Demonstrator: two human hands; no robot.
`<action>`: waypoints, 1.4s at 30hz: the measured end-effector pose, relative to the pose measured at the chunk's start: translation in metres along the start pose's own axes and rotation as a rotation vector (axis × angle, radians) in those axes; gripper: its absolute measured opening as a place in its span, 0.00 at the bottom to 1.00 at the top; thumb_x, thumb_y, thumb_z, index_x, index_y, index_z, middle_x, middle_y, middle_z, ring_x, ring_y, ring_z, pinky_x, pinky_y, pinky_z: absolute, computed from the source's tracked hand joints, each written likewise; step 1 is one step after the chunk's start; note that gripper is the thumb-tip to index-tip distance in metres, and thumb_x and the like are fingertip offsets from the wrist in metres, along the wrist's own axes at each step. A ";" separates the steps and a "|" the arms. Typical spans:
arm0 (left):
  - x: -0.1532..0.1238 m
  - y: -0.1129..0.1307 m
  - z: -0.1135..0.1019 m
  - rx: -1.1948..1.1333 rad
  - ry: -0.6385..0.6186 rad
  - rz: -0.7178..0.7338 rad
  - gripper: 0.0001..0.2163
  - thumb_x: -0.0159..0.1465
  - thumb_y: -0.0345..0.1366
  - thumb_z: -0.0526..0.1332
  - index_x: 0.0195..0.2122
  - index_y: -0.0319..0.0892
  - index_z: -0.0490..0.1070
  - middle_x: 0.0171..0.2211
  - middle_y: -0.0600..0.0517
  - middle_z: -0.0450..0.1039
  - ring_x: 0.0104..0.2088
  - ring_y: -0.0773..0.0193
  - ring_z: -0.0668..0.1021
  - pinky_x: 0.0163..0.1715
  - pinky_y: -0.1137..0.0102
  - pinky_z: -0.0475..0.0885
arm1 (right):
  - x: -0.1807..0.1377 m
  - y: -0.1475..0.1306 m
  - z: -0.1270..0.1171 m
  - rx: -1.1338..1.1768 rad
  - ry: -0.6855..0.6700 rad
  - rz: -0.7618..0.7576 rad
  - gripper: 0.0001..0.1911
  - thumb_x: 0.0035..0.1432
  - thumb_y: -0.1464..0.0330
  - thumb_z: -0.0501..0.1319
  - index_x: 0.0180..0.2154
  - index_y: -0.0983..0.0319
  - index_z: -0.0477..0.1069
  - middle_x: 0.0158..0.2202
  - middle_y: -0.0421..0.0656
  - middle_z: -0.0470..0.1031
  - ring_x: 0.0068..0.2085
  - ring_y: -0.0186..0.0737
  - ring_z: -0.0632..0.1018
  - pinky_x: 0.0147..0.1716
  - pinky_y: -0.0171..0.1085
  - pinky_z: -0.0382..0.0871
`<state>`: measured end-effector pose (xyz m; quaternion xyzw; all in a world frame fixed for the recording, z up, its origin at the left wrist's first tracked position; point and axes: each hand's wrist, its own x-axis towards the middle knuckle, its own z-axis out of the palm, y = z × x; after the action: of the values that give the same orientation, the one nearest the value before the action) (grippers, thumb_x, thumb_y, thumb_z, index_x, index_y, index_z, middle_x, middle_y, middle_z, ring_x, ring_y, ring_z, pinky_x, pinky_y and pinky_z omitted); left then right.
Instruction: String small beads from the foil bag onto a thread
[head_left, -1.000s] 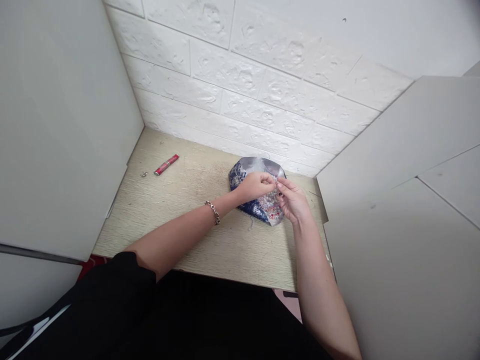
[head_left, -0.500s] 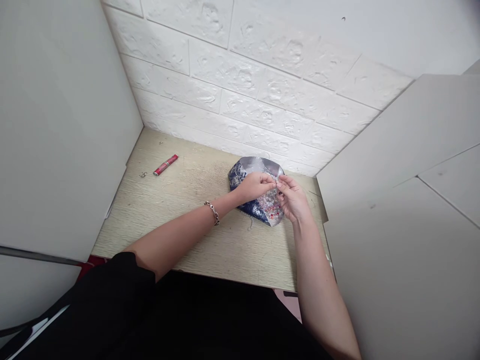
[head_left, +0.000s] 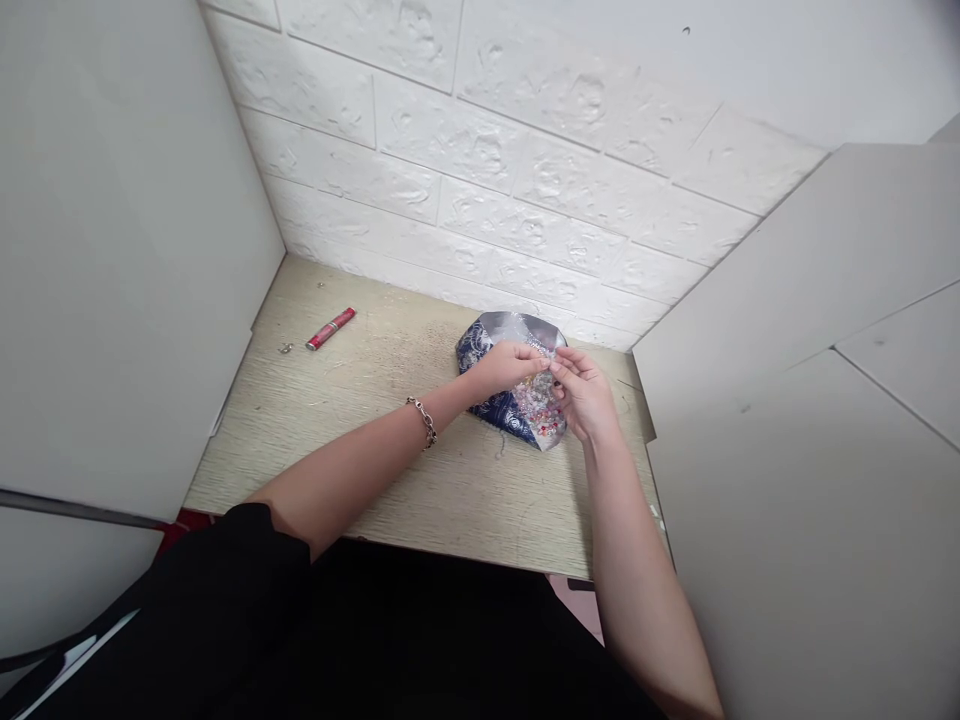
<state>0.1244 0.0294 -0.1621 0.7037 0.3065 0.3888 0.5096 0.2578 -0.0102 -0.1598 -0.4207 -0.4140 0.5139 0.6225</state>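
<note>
Over an open blue-and-silver patterned container point(head_left: 471, 355), the fingertips of both my hands meet. My left hand point(head_left: 506, 368) is closed, its thumb and index finger pressed together. My right hand point(head_left: 589, 395) pinches at the same spot, with its other fingers curled loosely. What lies between the fingertips is too small to make out. Below them, small clear, pink and red beads point(head_left: 541, 408) fill the container, partly hidden by my hands. From under the container's front edge a short pale strand point(head_left: 502, 446) sticks out onto the table.
A red tube-shaped item point(head_left: 330, 328) lies at the left of the wooden table point(head_left: 450, 510), with a small metallic bit point(head_left: 286, 348) beside it. A white brick-patterned wall point(head_left: 480, 210) stands behind. White panels close in both sides. A chain bracelet point(head_left: 425, 422) circles my left wrist.
Both hands stay over the container with fingertips together. My fingers have shifted only slightly, and the view has moved a little.
</note>
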 end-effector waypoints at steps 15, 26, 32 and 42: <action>-0.003 0.005 -0.006 -0.230 -0.169 -0.220 0.09 0.58 0.36 0.55 0.24 0.39 0.60 0.12 0.63 0.46 0.12 0.79 0.51 0.13 0.77 0.43 | 0.000 0.001 -0.005 -0.374 0.038 -0.069 0.11 0.37 0.65 0.65 0.27 0.64 0.70 0.18 0.34 0.67 0.17 0.25 0.62 0.17 0.30 0.55; -0.005 0.009 -0.008 -0.342 -0.295 -0.312 0.13 0.58 0.45 0.54 0.26 0.40 0.60 0.16 0.60 0.45 0.13 0.78 0.49 0.13 0.73 0.39 | -0.007 -0.005 0.002 -0.510 0.018 -0.115 0.11 0.41 0.63 0.62 0.25 0.65 0.69 0.21 0.37 0.69 0.21 0.27 0.62 0.21 0.30 0.56; -0.004 0.006 -0.010 -0.412 -0.348 -0.312 0.10 0.59 0.40 0.55 0.25 0.39 0.59 0.17 0.61 0.43 0.14 0.79 0.47 0.13 0.75 0.38 | -0.008 -0.013 -0.006 -0.878 0.062 -0.242 0.19 0.50 0.56 0.53 0.21 0.65 0.68 0.17 0.37 0.62 0.22 0.29 0.60 0.22 0.31 0.54; -0.004 0.011 -0.006 0.024 -0.199 -0.249 0.13 0.61 0.42 0.48 0.23 0.41 0.59 0.14 0.60 0.49 0.14 0.75 0.53 0.15 0.75 0.47 | -0.015 -0.007 -0.005 -1.433 -0.279 0.016 0.09 0.44 0.66 0.58 0.29 0.57 0.75 0.26 0.40 0.73 0.26 0.34 0.70 0.24 0.31 0.59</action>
<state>0.1177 0.0259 -0.1510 0.7013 0.3439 0.2473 0.5734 0.2624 -0.0268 -0.1556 -0.6585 -0.7210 0.1704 0.1320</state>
